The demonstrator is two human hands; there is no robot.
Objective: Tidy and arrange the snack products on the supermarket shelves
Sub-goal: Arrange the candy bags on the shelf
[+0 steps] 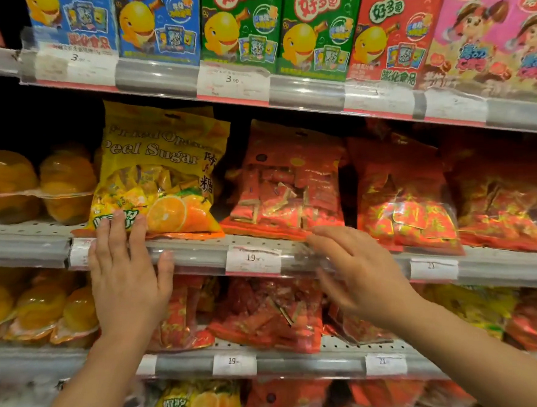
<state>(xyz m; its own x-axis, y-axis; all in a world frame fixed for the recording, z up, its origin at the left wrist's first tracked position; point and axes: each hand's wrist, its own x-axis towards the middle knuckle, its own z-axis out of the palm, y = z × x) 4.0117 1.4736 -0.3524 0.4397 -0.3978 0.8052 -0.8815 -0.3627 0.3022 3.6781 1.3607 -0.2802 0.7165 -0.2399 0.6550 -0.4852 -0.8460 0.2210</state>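
A yellow bag of orange peel sugar candy [161,168] stands upright on the middle shelf [195,252]. My left hand [126,277] is spread flat, fingertips touching the bag's lower left corner, thumb over the shelf rail. A red candy bag [288,184] leans beside it on the right. My right hand [356,270] hovers with fingers apart just below that red bag's lower right corner, in front of the rail, holding nothing. More red bags [405,197] stand further right.
Blue, green, red and pink snack boxes [241,29] line the top shelf. Orange jelly packs [66,184] sit at left on the middle shelf. Lower shelves hold more red bags [266,314] and yellow bags [199,403]. Price tags [252,259] line the rails.
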